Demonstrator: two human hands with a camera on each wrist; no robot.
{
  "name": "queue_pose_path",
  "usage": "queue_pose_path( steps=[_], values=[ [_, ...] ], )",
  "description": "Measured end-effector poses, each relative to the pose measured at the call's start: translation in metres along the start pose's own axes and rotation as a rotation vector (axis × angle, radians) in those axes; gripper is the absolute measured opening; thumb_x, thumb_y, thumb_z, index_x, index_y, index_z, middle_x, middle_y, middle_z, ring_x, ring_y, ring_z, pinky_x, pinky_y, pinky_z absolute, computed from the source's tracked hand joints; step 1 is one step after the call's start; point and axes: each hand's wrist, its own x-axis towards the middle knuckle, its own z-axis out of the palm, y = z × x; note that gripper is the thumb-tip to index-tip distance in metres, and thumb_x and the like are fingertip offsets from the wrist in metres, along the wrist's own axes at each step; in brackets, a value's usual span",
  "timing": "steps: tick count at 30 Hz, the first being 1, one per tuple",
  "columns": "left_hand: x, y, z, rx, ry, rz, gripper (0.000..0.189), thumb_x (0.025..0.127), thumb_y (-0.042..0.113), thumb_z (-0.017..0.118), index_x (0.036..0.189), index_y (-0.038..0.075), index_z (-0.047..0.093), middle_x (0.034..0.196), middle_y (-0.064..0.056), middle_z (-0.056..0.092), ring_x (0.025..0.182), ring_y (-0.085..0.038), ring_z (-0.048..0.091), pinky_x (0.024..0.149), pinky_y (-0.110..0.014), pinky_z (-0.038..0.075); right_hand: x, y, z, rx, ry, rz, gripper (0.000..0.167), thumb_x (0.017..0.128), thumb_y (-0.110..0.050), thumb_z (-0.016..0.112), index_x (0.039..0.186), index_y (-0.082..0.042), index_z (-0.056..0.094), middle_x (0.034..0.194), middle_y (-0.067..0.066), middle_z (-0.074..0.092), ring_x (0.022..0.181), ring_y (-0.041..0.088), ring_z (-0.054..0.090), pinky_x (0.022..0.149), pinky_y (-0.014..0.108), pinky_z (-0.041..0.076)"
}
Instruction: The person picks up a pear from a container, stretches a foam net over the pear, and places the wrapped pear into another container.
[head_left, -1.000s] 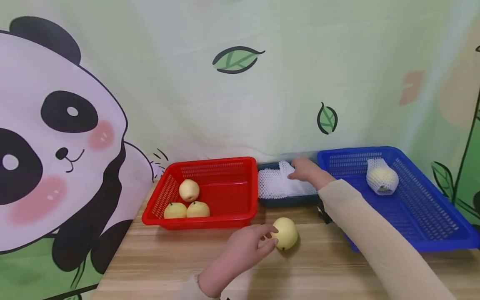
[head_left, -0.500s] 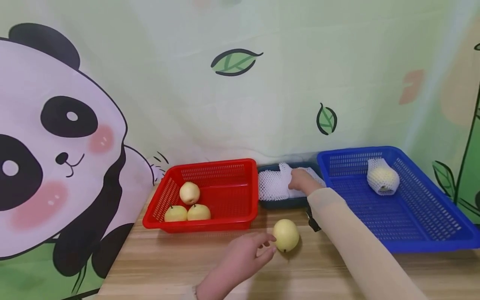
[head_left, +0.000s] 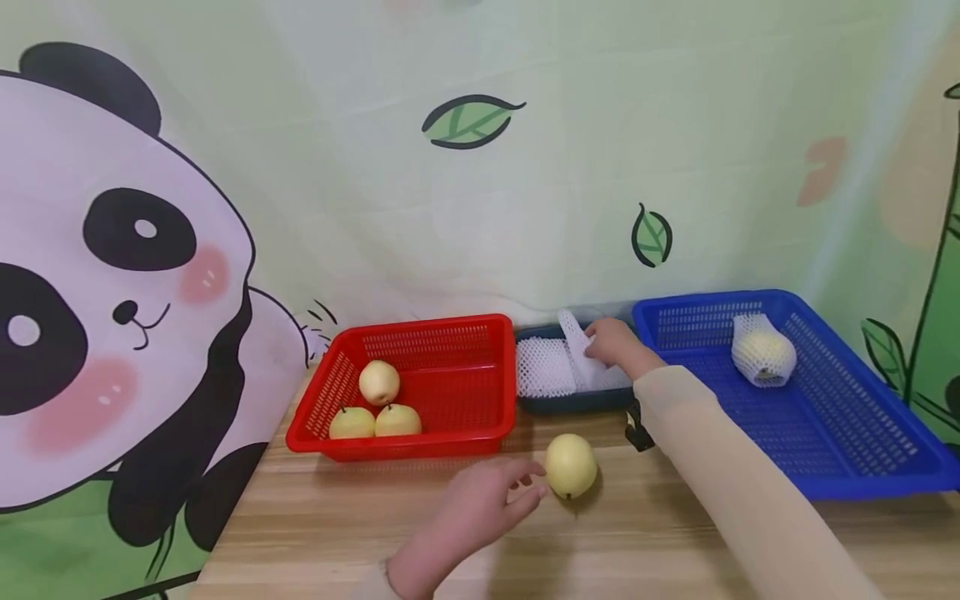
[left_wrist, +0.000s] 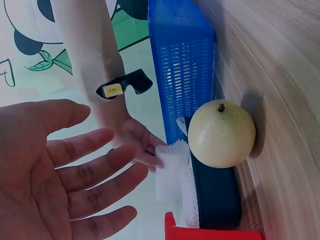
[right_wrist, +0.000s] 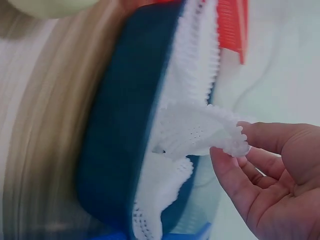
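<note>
My right hand [right_wrist: 275, 170] pinches the edge of a white foam fruit net [right_wrist: 200, 132] between thumb and fingers, partly lifted from a dark teal basket [right_wrist: 125, 115]. More white foam nets [head_left: 543, 367] lie in that basket. In the head view, a yellow pear [head_left: 571, 467] rests on the wooden table in front of the basket. My left hand [head_left: 487, 504] is beside the pear's left side, its fingers relaxed and spread. The left wrist view shows that hand [left_wrist: 75, 175] palm in view, holding nothing.
On the left, a red basket [head_left: 457, 446] holds 3 bare pears [head_left: 378, 383]. The blue basket [head_left: 795, 450] on the right contains one pear in a foam net [head_left: 763, 354]. A cartoon-printed backdrop [head_left: 562, 167] hangs close behind the baskets.
My right hand first reached into the dark teal basket, and now raises the edge of a foam net. My left hand has drawn back slightly from the pear.
</note>
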Motion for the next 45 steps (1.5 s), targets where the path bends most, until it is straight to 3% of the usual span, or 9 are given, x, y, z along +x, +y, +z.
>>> queue_pose_path(
  steps=[2,6,13,21,27,35,39,42,45],
  values=[
    [0.001,-0.002,-0.001,0.010,0.016,0.006,0.025,0.096,0.030,0.069,0.116,0.014,0.074,0.103,-0.003,0.078,0.092,-0.018,0.073,0.071,-0.026,0.054,-0.017,-0.012,-0.010,0.040,0.014,-0.012,0.046,0.095,-0.006,0.062,0.136,0.013,0.055,0.136,0.033,0.060,0.086,0.029,0.070,0.073,0.032,0.061],
    [0.004,-0.007,-0.005,0.029,0.085,0.022,0.025,0.096,0.028,0.070,0.115,0.013,0.075,0.106,-0.004,0.078,0.092,-0.019,0.073,0.072,-0.028,0.057,-0.027,-0.022,-0.021,0.119,0.042,-0.027,0.047,0.097,-0.009,0.060,0.139,0.012,0.053,0.135,0.032,0.061,0.091,0.029,0.069,0.075,0.032,0.060],
    [0.024,-0.009,-0.015,-0.002,0.239,0.016,0.036,0.092,0.021,0.074,0.126,0.011,0.069,0.120,-0.008,0.073,0.102,-0.024,0.071,0.085,-0.038,0.061,-0.063,-0.049,-0.041,0.439,0.147,-0.022,0.052,0.102,-0.015,0.058,0.151,0.001,0.045,0.136,0.026,0.056,0.111,0.031,0.059,0.095,0.037,0.057],
    [0.054,-0.002,-0.023,-0.084,0.351,0.031,0.060,0.089,0.020,0.078,0.143,0.013,0.055,0.141,-0.014,0.060,0.121,-0.029,0.064,0.096,-0.043,0.060,-0.109,-0.063,-0.023,0.726,0.315,-0.090,0.053,0.101,-0.012,0.061,0.150,0.000,0.047,0.120,0.017,0.059,0.092,0.009,0.056,0.072,0.014,0.051],
    [0.069,0.000,-0.020,-0.095,0.431,0.074,0.065,0.086,0.018,0.081,0.143,0.012,0.052,0.146,-0.014,0.054,0.127,-0.030,0.061,0.097,-0.041,0.060,-0.129,-0.071,-0.008,0.850,0.313,-0.105,0.055,0.101,-0.012,0.062,0.152,-0.001,0.045,0.115,0.012,0.056,0.088,0.004,0.055,0.070,0.014,0.052],
    [0.079,-0.002,-0.014,-0.135,0.462,0.120,0.054,0.089,0.010,0.076,0.140,0.009,0.056,0.139,-0.014,0.059,0.117,-0.029,0.064,0.096,-0.039,0.060,-0.141,-0.069,0.006,0.879,0.288,-0.115,0.055,0.101,-0.011,0.061,0.151,0.000,0.041,0.111,0.010,0.055,0.084,0.002,0.058,0.069,0.017,0.056],
    [0.079,-0.001,-0.011,-0.223,0.406,0.101,0.052,0.091,0.008,0.074,0.140,0.010,0.057,0.135,-0.013,0.063,0.115,-0.028,0.067,0.094,-0.039,0.061,-0.146,-0.061,0.015,0.779,0.226,-0.181,0.061,0.102,-0.017,0.061,0.155,0.001,0.037,0.132,0.024,0.055,0.109,0.023,0.063,0.084,0.023,0.059],
    [0.078,-0.001,-0.008,-0.324,0.346,0.070,0.050,0.093,0.007,0.072,0.141,0.010,0.058,0.137,-0.012,0.065,0.117,-0.028,0.068,0.094,-0.038,0.061,-0.151,-0.053,0.023,0.707,0.161,-0.240,0.076,0.099,-0.018,0.068,0.161,-0.002,0.026,0.153,0.026,0.046,0.135,0.040,0.053,0.101,0.037,0.058],
    [0.078,-0.001,-0.005,-0.403,0.298,0.029,0.047,0.095,0.007,0.070,0.140,0.012,0.061,0.136,-0.010,0.068,0.115,-0.026,0.070,0.093,-0.034,0.061,-0.156,-0.046,0.030,0.653,0.169,-0.288,0.085,0.094,-0.014,0.073,0.162,-0.002,0.022,0.154,0.029,0.044,0.136,0.044,0.053,0.103,0.044,0.056]
  ],
)
